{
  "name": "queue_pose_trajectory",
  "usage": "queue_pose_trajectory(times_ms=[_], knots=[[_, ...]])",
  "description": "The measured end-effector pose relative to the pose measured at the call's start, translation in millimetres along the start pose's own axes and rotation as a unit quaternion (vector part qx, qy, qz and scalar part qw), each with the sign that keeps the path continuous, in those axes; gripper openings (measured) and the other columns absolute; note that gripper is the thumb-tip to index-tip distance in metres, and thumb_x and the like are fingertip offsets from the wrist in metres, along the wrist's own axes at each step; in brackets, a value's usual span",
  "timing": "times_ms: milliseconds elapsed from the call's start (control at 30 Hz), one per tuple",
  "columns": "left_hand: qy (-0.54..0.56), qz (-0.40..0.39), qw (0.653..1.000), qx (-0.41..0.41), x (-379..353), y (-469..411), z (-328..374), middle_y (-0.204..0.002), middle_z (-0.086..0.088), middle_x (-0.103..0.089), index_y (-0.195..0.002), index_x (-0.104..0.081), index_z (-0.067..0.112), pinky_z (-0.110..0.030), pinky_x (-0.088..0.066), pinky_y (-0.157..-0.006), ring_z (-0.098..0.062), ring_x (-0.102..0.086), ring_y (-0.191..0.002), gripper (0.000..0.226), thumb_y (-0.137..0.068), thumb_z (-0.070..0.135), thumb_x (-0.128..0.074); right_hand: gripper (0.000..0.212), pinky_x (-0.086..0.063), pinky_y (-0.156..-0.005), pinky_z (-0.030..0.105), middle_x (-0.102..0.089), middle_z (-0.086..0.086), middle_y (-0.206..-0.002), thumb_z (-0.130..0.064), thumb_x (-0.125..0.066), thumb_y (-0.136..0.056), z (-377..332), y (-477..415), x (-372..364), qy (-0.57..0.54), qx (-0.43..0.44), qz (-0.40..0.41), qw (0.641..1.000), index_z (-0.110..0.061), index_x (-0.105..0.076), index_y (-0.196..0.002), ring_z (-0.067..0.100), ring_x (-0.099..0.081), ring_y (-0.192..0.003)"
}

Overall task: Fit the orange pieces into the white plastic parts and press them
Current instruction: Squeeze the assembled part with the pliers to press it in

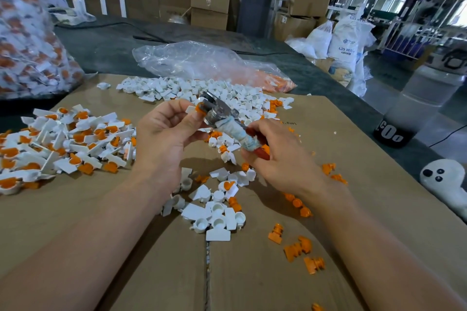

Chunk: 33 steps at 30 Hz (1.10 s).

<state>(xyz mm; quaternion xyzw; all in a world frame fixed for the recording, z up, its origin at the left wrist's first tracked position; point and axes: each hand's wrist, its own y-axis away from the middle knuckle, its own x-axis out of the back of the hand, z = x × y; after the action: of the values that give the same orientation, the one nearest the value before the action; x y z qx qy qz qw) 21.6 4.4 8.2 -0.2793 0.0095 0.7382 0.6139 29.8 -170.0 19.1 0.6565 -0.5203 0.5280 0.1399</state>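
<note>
A heap of assembled parts [63, 144] is lying on the cardboard [353, 149]. Above the counter, the left grip [164, 129] is pinching a white part [190, 109] with its orange piece [199, 108]. The right grip [275, 156] is clasping a hammer [214, 115], its head just beside that piece. Loose orange pieces [298, 250] are lying at right.

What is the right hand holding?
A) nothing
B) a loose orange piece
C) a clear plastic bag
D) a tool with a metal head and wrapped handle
D: the right hand grips the tool by its wrapped handle, metal head beside the part pinched in the left hand.
</note>
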Motion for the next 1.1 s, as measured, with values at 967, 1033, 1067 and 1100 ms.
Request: queue_pose_trajectory(times_ms=[967,1033,1067,1100], knots=[[-0.041,0.044,0.998,0.018,-3.1,3.0,-2.8,-0.058,0.005,-0.067,-0.068,-0.055,0.011,-0.021,-0.054,-0.053,-0.010,-0.066,-0.060,0.029,-0.086,-0.011,-0.051,0.019,-0.039,-0.062,0.035,-0.050,-0.002,-0.081,-0.034,-0.053,-0.091,-8.5,1.1,-5.3,0.038,0.002,-0.042,0.998,-0.017,-0.047,-0.096,0.016,-0.045,-0.072],[-0.038,0.049,0.998,0.024,-3.2,2.9,-4.0,-0.056,0.004,-0.066,-0.067,-0.055,0.011,-0.019,-0.053,-0.052,-0.011,-0.066,-0.058,0.030,-0.086,-0.012,-0.051,0.018,-0.036,-0.059,0.033,-0.045,-0.006,-0.074,-0.034,-0.053,-0.091,-9.2,1.0,-4.4,0.043,-0.002,-0.051,0.998,-0.018,-0.044,-0.093,0.015,-0.043,-0.068],[-0.036,0.051,0.998,0.027,-3.4,2.8,-4.5,-0.056,0.004,-0.066,-0.066,-0.055,0.011,-0.019,-0.053,-0.051,-0.011,-0.066,-0.058,0.031,-0.086,-0.012,-0.051,0.018,-0.034,-0.057,0.031,-0.042,-0.008,-0.071,-0.034,-0.053,-0.091,-9.3,0.9,-4.3,0.046,-0.005,-0.055,0.997,-0.019,-0.043,-0.092,0.014,-0.041,-0.066],[-0.036,0.055,0.997,0.029,-3.7,2.8,-5.0,-0.056,0.004,-0.066,-0.066,-0.055,0.011,-0.018,-0.052,-0.051,-0.010,-0.065,-0.057,0.031,-0.086,-0.012,-0.052,0.018,-0.032,-0.054,0.030,-0.040,-0.010,-0.069,-0.033,-0.053,-0.091,-9.5,0.9,-4.5,0.048,-0.007,-0.057,0.997,-0.019,-0.042,-0.091,0.012,-0.040,-0.064]])
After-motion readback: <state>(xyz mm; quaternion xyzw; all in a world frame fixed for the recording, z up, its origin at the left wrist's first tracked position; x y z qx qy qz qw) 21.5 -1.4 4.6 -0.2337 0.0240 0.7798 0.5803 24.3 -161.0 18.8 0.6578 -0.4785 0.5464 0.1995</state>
